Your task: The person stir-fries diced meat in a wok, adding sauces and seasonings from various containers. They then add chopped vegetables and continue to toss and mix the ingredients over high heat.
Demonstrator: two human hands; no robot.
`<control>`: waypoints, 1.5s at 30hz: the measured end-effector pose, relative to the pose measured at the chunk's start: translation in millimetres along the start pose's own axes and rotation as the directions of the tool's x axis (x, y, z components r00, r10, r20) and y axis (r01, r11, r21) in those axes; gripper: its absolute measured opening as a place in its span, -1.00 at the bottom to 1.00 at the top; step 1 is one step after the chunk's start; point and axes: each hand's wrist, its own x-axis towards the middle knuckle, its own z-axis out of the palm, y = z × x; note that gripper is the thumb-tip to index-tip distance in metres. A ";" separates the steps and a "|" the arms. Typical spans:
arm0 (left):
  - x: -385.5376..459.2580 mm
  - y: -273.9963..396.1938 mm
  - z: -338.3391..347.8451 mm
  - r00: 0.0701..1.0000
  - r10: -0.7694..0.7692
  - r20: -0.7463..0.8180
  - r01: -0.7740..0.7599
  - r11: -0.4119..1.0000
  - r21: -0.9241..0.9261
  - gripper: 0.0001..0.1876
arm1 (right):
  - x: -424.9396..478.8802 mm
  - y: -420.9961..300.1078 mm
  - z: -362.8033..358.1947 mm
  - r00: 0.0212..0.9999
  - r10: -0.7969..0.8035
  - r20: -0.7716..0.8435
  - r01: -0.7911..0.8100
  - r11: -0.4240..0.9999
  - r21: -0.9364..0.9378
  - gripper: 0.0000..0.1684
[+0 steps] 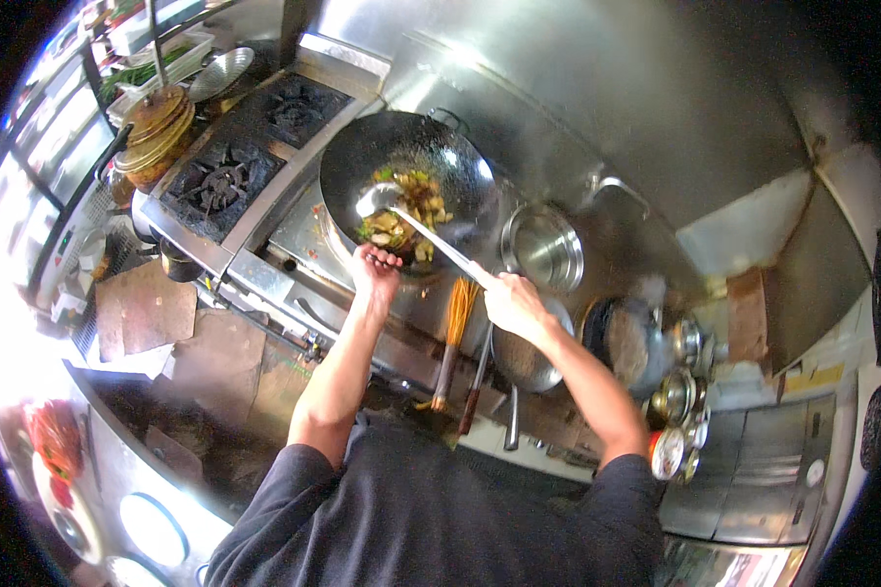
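A black wok [360, 143] sits before me over the range, a loop handle on its far rim. Chopped food in brown and green pieces [432, 204] lies in its bowl. My left hand [376, 270] is closed at the near rim of the wok; the part it grips is hidden beneath the fingers. In my right hand [515, 304] is the long handle of a steel ladle [440, 243]. The ladle's bowl rests among the food, toward the wok's left side.
Left of the wok are gas burners [220, 185] and a lidded brown pot [154, 136]. A steel pot [545, 242], bamboo wok brush [457, 312] and round strainer [525, 356] stand to the right. A faucet [624, 192] juts from the steel wall. White plates [154, 528] lie behind-left.
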 end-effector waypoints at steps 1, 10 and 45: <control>-5.8 1.6 -3.0 0.996 0.031 0.085 -0.038 0.997 0.074 -0.75 | -15.8 -4.3 -5.5 1.000 -0.001 0.011 -0.002 0.974 0.227 -0.32; -38.4 -22.7 6.7 0.988 0.098 -0.120 -0.050 0.933 0.356 -0.75 | -47.6 29.9 75.4 0.970 0.213 0.113 -0.241 0.867 0.435 -0.35; -133.6 -56.0 25.9 0.840 0.532 0.106 -0.382 0.441 0.812 -0.69 | -36.4 -20.2 89.3 0.754 0.648 0.103 -0.367 0.286 0.885 -0.49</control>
